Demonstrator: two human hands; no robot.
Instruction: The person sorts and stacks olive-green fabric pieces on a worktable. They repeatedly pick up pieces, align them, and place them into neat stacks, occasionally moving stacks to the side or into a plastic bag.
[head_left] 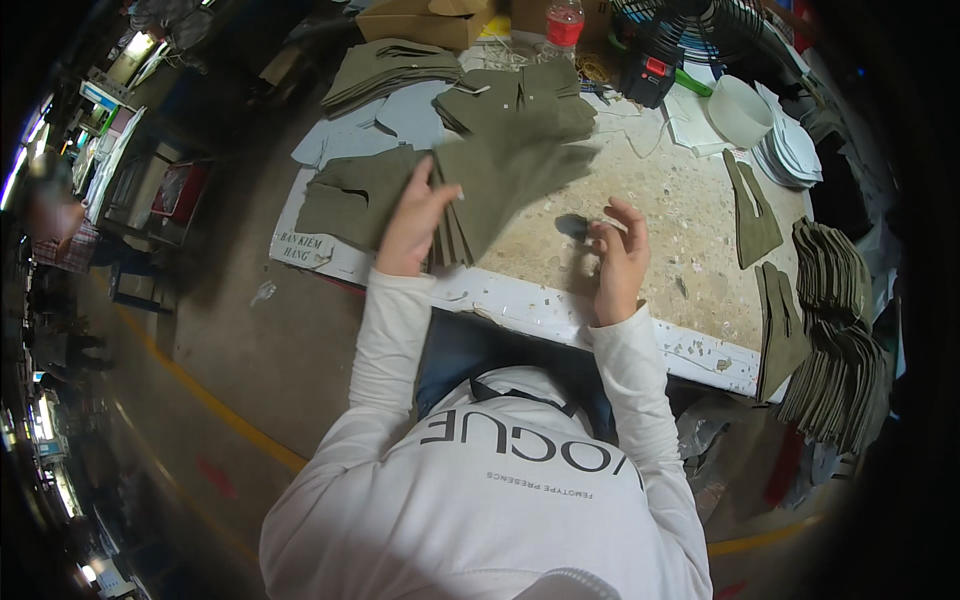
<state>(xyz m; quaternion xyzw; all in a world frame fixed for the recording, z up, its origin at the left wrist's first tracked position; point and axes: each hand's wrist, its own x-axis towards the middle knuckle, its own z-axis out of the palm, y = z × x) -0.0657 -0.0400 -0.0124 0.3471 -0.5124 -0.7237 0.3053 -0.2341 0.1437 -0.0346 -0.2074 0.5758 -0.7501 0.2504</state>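
My left hand (412, 222) grips the near left edge of several olive cut fabric pieces (490, 195), its thumb lying over them. Their far right part is smeared by motion. Beside that hand, another olive piece with a slit (345, 205) lies on the worktable (660, 265). My right hand (622, 262) hovers over the tabletop, apart from the fabric, its fingers loosely curled in. At its fingertips is a small dark shape (573, 227), too blurred to name. More olive pieces with slits (515, 100) lie beyond my left hand.
Olive stacks stand at the far left (385, 75) and off the right edge (835, 330). Two single olive pieces lie near that edge. A fan (690, 30), a red-labelled bottle (564, 25), a black-and-red device (650, 78) and a white roll (740, 112) line the back.
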